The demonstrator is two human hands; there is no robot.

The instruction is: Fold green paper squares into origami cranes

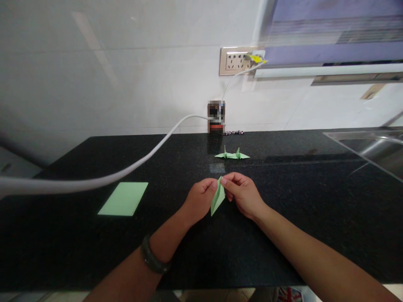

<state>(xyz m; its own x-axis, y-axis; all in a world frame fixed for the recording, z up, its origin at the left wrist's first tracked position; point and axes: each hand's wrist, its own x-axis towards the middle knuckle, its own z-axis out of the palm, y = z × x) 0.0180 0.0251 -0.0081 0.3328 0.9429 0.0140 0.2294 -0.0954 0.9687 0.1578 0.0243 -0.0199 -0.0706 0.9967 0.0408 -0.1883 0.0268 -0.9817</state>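
Between my two hands is a piece of light green origami paper (218,199), folded into a narrow diamond with its lower point hanging down. My left hand (200,198) pinches its upper left edge between thumb and fingers. On the other side, my right hand (242,193) grips the top right edge, thumb near the upper tip. Just beyond the hands, folded green paper cranes (232,155) stand side by side on the black countertop (176,167). A flat green sheet of paper (124,199) lies to the left of my left forearm.
A white cable (126,173) crosses from the left edge to a small blurred device (216,117) against the wall. Above it is a wall socket (237,61) with a plug. A beaded string (234,133) lies by the wall. The metal sink (378,147) is at the right.
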